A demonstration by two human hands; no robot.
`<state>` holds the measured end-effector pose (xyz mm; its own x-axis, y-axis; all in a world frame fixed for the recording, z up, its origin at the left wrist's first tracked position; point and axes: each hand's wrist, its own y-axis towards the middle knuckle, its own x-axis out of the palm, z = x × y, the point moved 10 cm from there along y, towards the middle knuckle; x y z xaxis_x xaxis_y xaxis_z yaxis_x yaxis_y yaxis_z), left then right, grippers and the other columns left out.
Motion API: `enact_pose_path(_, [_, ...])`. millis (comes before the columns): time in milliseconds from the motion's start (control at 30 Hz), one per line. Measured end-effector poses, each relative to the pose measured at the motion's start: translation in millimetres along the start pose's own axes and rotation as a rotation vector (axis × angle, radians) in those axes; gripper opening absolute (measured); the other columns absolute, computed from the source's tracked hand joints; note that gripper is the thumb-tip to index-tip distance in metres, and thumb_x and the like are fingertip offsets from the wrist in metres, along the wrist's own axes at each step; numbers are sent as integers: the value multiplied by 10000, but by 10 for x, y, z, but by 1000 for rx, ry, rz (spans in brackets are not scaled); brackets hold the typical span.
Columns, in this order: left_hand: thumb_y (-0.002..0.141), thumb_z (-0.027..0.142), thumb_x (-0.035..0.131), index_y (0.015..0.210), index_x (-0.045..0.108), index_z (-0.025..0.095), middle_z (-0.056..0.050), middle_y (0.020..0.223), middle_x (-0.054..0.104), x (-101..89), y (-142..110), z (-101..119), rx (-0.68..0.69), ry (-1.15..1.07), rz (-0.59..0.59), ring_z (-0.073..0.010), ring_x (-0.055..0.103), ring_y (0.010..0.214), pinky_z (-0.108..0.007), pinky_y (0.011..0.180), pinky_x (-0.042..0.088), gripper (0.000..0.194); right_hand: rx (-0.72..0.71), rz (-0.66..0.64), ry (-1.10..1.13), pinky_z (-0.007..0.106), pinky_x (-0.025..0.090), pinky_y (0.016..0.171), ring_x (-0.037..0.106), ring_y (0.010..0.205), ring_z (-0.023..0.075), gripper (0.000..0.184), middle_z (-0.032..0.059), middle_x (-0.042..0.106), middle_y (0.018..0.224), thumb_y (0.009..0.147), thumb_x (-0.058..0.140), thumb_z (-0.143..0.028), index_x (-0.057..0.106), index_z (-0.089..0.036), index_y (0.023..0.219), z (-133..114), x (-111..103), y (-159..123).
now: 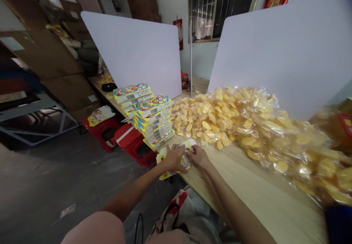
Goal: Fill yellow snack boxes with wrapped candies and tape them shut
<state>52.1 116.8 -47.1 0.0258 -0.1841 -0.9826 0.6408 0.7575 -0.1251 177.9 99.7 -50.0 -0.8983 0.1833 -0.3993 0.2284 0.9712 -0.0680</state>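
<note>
Pink clothing [96, 227] on the person's body is nearest, well in front of the stack of printed cartons [154, 119] that stands at the left of the pale wooden table [247, 185]. Also on the near side of that stack, low by the person's lap, is a white and red item [180, 198] with a black strap. Just in front of the stack, a single yellow and white carton [186, 159] lies on its broad side at the table edge, part of it jutting past the edge. The left hand [173, 158] lies across the carton's top, palm down with fingers spread. The right hand [200, 157] has bent fingers at the carton's right end; whether they pinch it or only touch it, I cannot tell. Just right of the stack begins a broad heap of yellow pieces in clear bags [233, 119]. Left of the stack, below table height, stands a red stool [130, 139]; farther left, a second red stool [100, 135] carries a flat printed piece [100, 115]. Behind the stack rises a white panel [137, 53], and beyond it to the right is a barred window [211, 9].
</note>
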Motion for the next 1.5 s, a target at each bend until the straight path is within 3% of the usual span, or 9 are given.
enact_pose_path(300, [439, 487, 806, 1436, 312, 115, -270, 1423, 345, -280, -170, 217, 37, 100, 161, -456, 294, 1309, -645, 1090, 58, 1174, 109, -50, 160, 236, 375, 482, 490, 503, 131, 294, -25, 498, 466, 673, 674, -373, 502, -179, 535, 24, 135, 89])
enact_pose_path(500, [498, 434, 756, 1390, 352, 106, -219, 1320, 469, -916, -418, 477, 114, -91, 335, -394, 425, 1226, -489, 1056, 324, 1033, -55, 404, 419, 315, 489, 756, 600, 893, 211, 443, 62, 649, 935, 676, 726, -476, 560, -191, 973, 93, -586, -684])
enact_pose_path(600, [555, 403, 739, 1424, 270, 158, -163, 1324, 504, -1006, -494, 795, 184, -311, 385, -332, 500, 1186, -433, 1010, 402, 1017, -57, 245, 581, 360, 511, 775, 637, 844, 234, 425, 70, 683, 897, 671, 764, -474, 604, -193, 947, 207, -609, -1086])
enact_pose_path(700, [529, 436, 786, 1406, 289, 192, -140, 1303, 536, -834, -456, 1156, 197, -527, 347, -326, 531, 1160, -442, 979, 434, 1038, -46, 143, 630, 403, 514, 824, 658, 864, 260, 339, 77, 716, 890, 756, 699, -488, 666, -189, 912, 245, -765, -1427])
enact_pose_path(867, [798, 424, 608, 1078, 571, 174, -67, 984, 685, -210, -297, 1669, 198, -1025, 49, -230, 648, 893, -356, 774, 529, 377, 43, 439, 612, 398, 551, 750, 674, 809, 264, 345, 60, 728, 877, 758, 694, -505, 673, -205, 927, 562, -1408, -1945])
enact_pose_path(1000, [844, 366, 572, 1103, 578, 173, -72, 1062, 683, 95, -351, 1903, 235, -1168, -93, -228, 640, 966, -351, 812, 537, 322, 47, 564, 599, 352, 561, 694, 668, 778, 222, 495, 50, 700, 938, 759, 709, -473, 558, -241, 1169, 876, -1491, -2295])
enact_pose_path(1100, [840, 332, 589, 1348, 417, 217, -91, 1338, 545, 204, -462, 2008, 314, -1185, -160, -234, 546, 1179, -373, 949, 494, 549, 28, 556, 544, 324, 552, 706, 658, 802, 183, 733, 46, 660, 1055, 823, 662, -420, 271, -307, 1432, 1007, -1441, -2476])
enact_pose_path(1233, [826, 320, 619, 1395, 359, 213, -107, 1326, 546, 382, -493, 2062, 375, -1271, -304, -218, 579, 1126, -349, 915, 508, 635, 33, 462, 415, 340, 531, 804, 638, 925, 200, 559, 61, 654, 1089, 854, 631, -394, 441, -280, 1367, 1028, -1448, -2568])
enact_pose_path(1500, [890, 354, 499, 829, 697, 157, -87, 1023, 640, 213, -277, 2045, 493, -1108, -166, -193, 593, 948, -302, 792, 491, 285, -63, 513, 183, 380, 464, 923, 573, 1081, 251, 196, 81, 623, 1134, 870, 602, -363, 741, -246, 945, 863, -1626, -2551])
